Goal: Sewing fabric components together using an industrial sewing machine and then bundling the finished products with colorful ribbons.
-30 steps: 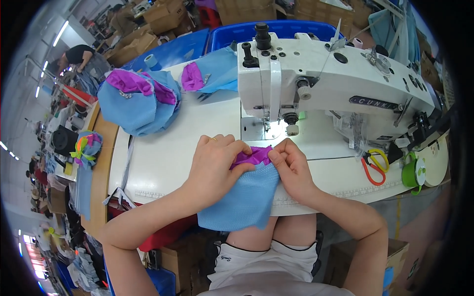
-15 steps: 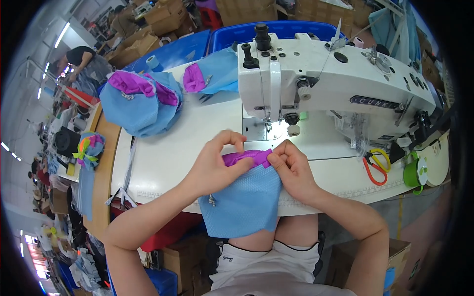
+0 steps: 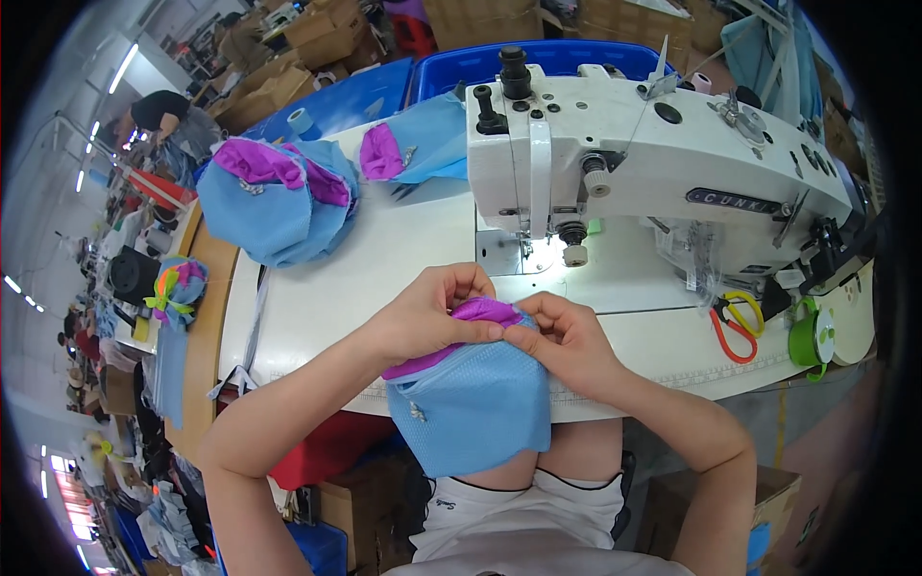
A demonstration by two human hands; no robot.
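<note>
the blue-and-purple cloth (image 3: 475, 413) is held over the near edge of the surface (image 3: 336, 298), before the sewing machine (image 3: 663, 168). its upper edge is pinched by the fingers of the left hand (image 3: 423, 318) and right hand (image 3: 569, 343); its layers are best kept flush, unstretched.

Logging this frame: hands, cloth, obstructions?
Left hand, right hand pinching blue-purple cloth. Cloth hangs past front of table. Nothing blocking hands; sewing machine beyond.
</note>
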